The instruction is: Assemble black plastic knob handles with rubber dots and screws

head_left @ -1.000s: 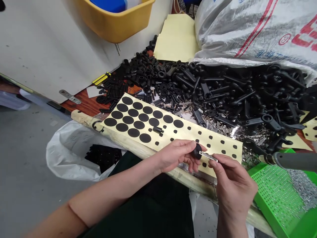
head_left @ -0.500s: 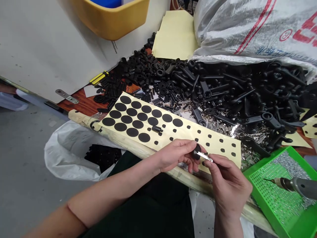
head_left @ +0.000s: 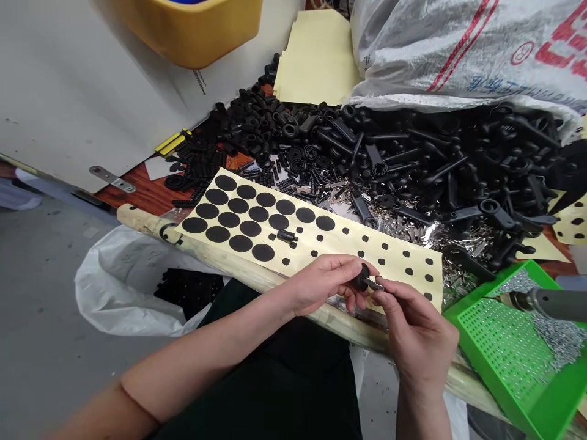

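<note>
My left hand (head_left: 326, 282) pinches a small round black plastic part (head_left: 361, 278) just above the near edge of the table. My right hand (head_left: 415, 333) grips a thin silver metal blade (head_left: 376, 285) whose tip sits in the black part. Both hands hover over a pale yellow backing sheet (head_left: 367, 241) that carries large black round stickers (head_left: 250, 215) on its left and small black dots on its right. A short black cylinder (head_left: 287, 236) lies on that sheet.
A big heap of black plastic levers and rings (head_left: 413, 165) and shiny metal pieces (head_left: 426, 235) covers the table. A green perforated tray (head_left: 507, 354) with screws sits at right, a power screwdriver (head_left: 545, 302) over it. White bag (head_left: 123, 287) hangs below left; yellow bin (head_left: 192, 30) behind.
The metal blade has gone deeper into the black part, and my right hand has closed in on my left. The screwdriver at right has shifted over the green tray.
</note>
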The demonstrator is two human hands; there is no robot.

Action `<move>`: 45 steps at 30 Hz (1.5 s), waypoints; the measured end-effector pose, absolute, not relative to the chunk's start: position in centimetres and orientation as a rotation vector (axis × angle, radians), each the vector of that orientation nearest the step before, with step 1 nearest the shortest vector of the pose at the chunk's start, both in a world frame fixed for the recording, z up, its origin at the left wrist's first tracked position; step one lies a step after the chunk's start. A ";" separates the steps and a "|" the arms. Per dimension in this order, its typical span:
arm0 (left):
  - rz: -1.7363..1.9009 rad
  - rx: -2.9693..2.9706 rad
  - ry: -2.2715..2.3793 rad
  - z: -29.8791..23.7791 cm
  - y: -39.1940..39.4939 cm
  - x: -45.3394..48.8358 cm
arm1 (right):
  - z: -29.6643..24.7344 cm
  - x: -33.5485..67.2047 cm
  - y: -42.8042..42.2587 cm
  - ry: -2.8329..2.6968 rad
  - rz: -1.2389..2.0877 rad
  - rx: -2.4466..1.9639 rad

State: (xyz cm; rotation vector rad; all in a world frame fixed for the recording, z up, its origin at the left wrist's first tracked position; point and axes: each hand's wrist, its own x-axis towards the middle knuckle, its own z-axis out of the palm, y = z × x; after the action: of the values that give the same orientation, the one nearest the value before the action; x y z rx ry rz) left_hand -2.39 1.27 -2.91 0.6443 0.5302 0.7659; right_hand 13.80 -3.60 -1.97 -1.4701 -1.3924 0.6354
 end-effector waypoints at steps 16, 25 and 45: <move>0.789 0.698 0.537 -3.1 1.2 -2.2 | -0.9 12.7 -3.1 -0.981 1.069 -1.497; 0.795 0.745 0.595 -3.3 1.2 -2.1 | -0.9 12.6 -2.5 -0.929 1.099 -1.547; 0.797 0.760 0.640 -3.4 1.2 -2.0 | -0.4 13.2 -1.8 -0.789 1.408 -1.441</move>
State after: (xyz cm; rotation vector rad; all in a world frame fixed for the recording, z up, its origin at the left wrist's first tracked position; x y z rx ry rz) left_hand -2.03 1.20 -3.35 0.7600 0.6396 0.7969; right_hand 13.19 -1.82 -0.44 -1.4408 -0.7889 1.4076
